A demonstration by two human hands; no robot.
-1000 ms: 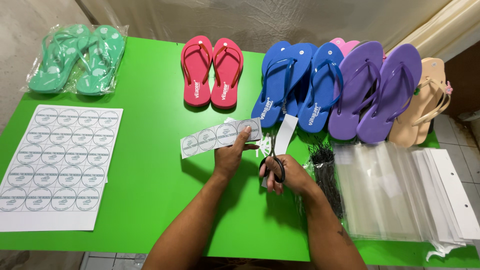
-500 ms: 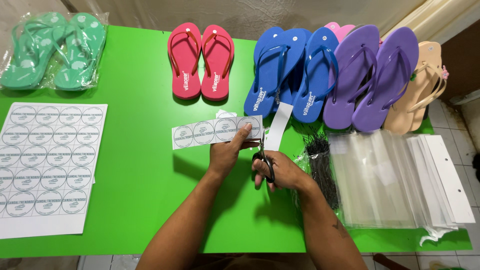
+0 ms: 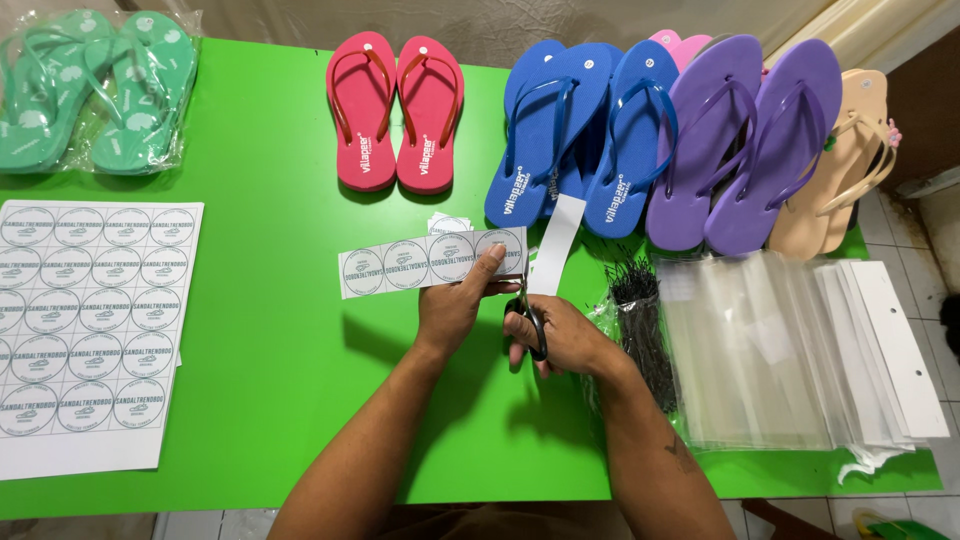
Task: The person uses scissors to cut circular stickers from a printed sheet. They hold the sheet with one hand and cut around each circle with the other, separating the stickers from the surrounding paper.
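I am working at a green table (image 3: pixel 280 330) set against a pale wall, viewed from above.

1. Right hand (image 3: pixel 560 335): closed through the loops of a pair of black-handled scissors (image 3: pixel 530 320). The blades point far, toward the right end of the label strip. How far the blades are parted I cannot tell; the fingers cover them.

2. Left hand (image 3: pixel 455 305): pinches the label strip (image 3: pixel 430 262), thumb on top, near its right end. This grip appears to keep the paper taut and level just beside the blades, so the cut stays between the printed circles. The strip carries a single row of round labels and lies left to right, its left part resting on the table.

3. A narrow white offcut (image 3: pixel 555 245) hangs just right of the strip, touching the scissors area. A small loose label (image 3: pixel 448 222) lies just beyond the strip.

4. Left of the hands: a full label sheet (image 3: pixel 85 330), flat, well apart from the strip, probably kept as stock.

5. Right of the hands: a bundle of black ties (image 3: pixel 645 320), then a stack of clear bags (image 3: pixel 770 350) with white header edges.

6. Far edge, in a row: bagged green sandals (image 3: pixel 95 90), red sandals (image 3: pixel 395 110), blue sandals (image 3: pixel 580 130), purple sandals (image 3: pixel 745 140), a beige sandal (image 3: pixel 845 160). The pairs are sorted by colour.
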